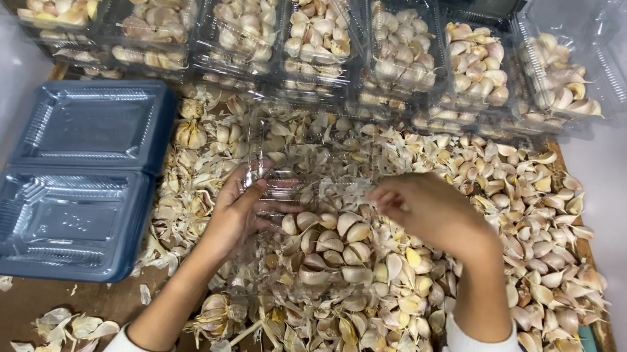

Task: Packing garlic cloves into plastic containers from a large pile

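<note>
The left hand gripped a clear box. The right hand pinched garlic cloves. Filled boxes stood behind; blue lids lay left.

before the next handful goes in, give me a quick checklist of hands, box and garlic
1. Left hand on the open clear box: ok, it rests on the box's near side.
2. Box open and facing up: ok, the lid is folded back.
3. Right hand holding cloves: cannot tell, the fingers are curled at the box edge and hide what is under them.
4. Loose cloves near the hands: ok, a pile lies all around the box.
5. How full the box is: cannot tell, clear plastic against the pile.
6. Spare boxes: ok, a stack lies left of the pile.
</note>
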